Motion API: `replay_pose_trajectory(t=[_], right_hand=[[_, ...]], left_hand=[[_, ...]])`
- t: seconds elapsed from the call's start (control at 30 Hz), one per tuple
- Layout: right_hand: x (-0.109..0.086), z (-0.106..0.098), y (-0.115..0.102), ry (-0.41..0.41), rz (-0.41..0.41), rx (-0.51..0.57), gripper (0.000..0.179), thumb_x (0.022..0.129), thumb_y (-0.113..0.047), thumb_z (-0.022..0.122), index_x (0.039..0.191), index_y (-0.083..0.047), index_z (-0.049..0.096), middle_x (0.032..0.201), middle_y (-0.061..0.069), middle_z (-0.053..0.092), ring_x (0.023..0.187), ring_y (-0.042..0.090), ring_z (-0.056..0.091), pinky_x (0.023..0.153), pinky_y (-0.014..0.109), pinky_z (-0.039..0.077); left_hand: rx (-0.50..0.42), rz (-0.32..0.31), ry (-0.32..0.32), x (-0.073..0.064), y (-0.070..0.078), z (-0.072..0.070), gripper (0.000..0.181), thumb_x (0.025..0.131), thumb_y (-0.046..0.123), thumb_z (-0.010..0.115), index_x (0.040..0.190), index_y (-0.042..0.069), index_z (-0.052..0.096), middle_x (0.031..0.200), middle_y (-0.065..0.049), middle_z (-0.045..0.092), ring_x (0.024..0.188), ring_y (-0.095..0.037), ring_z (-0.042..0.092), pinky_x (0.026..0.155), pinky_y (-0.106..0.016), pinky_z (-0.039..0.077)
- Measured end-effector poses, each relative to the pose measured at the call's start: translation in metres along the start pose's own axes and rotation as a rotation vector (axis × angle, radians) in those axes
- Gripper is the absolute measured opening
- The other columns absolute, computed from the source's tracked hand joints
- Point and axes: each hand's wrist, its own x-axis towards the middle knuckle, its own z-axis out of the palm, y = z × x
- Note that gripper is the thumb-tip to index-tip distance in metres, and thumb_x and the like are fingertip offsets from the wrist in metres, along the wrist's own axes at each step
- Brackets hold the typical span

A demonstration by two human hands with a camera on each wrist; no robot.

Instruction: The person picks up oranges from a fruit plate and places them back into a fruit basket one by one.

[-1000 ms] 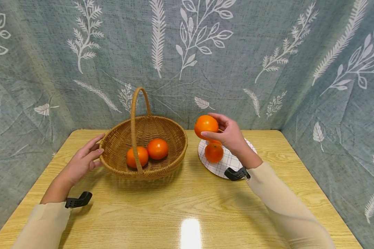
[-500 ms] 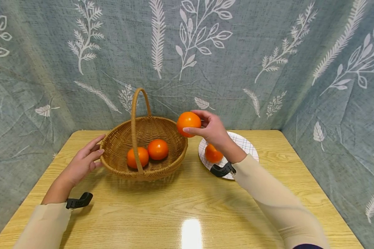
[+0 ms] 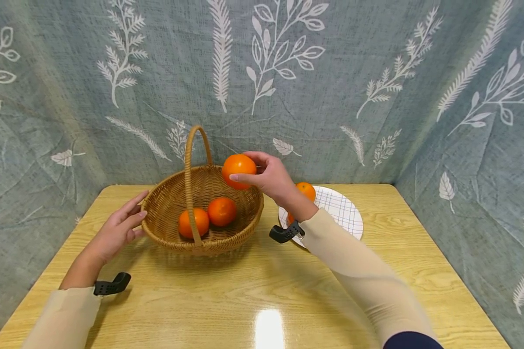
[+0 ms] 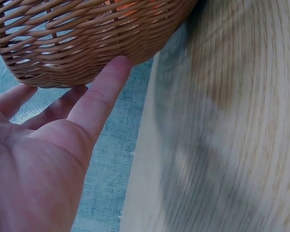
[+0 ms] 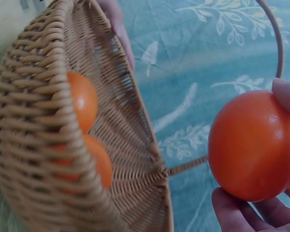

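Note:
My right hand grips an orange between thumb and fingers, holding it over the right part of a wicker basket. In the right wrist view the held orange hangs apart from the basket rim. Two more oranges lie inside the basket: one orange behind the foot of the handle, another orange beside it. My left hand touches the basket's left side. Its fingers and extended thumb rest against the outside of the weave in the left wrist view.
A white checked plate stands right of the basket. On it are an orange and a second orange, mostly hidden by my right wrist. The tall basket handle arches up left of the held orange. A patterned cloth hangs behind the table.
My right hand has carried the orange leftward from above the plate to over the basket. Another orange behind it on the plate has come into view. My left hand stays at the basket.

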Motion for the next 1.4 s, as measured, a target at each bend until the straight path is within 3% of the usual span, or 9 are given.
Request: replay_pose_trajectory(t=[0.63, 0.97, 1.27, 1.4], right_hand=[[0.041, 0.04, 0.003, -0.073, 0.002, -0.081, 0.057, 0.084, -0.028, 0.087, 0.135, -0.016, 0.066, 0.124, 0.003, 0.069, 0.107, 0.018, 0.066, 0.088, 0.032, 0.058], [0.058, 0.061, 0.005, -0.116, 0.09, -0.185, 0.064, 0.083, -0.035, 0.087, 0.138, -0.014, 0.063, 0.125, 0.001, 0.066, 0.105, 0.016, 0.065, 0.092, 0.038, 0.058], [0.065, 0.082, 0.007, -0.101, 0.102, -0.291, 0.037, 0.087, -0.024, 0.084, 0.117, -0.006, 0.074, 0.101, 0.006, 0.072, 0.083, 0.018, 0.066, 0.081, 0.04, 0.06], [0.071, 0.09, 0.013, -0.098, 0.132, -0.337, 0.034, 0.086, -0.024, 0.084, 0.112, -0.005, 0.077, 0.098, 0.004, 0.071, 0.076, 0.014, 0.059, 0.068, 0.03, 0.055]], left_hand=[[-0.013, 0.021, 0.003, 0.001, -0.002, -0.001, 0.062, 0.112, 0.011, 0.037, 0.166, 0.008, 0.005, 0.137, 0.014, 0.048, 0.119, 0.004, 0.06, 0.086, -0.02, 0.058], [-0.001, 0.017, 0.005, 0.002, -0.003, -0.001, 0.062, 0.113, 0.012, 0.037, 0.166, 0.01, 0.007, 0.137, 0.014, 0.048, 0.119, 0.004, 0.06, 0.086, -0.02, 0.058], [0.009, 0.014, 0.002, 0.001, -0.002, 0.0, 0.062, 0.113, 0.014, 0.038, 0.166, 0.01, 0.007, 0.138, 0.014, 0.047, 0.119, 0.005, 0.06, 0.087, -0.02, 0.059], [0.018, 0.012, 0.003, 0.002, -0.002, 0.0, 0.063, 0.113, 0.015, 0.038, 0.166, 0.009, 0.006, 0.139, 0.014, 0.046, 0.12, 0.006, 0.06, 0.087, -0.02, 0.058]])
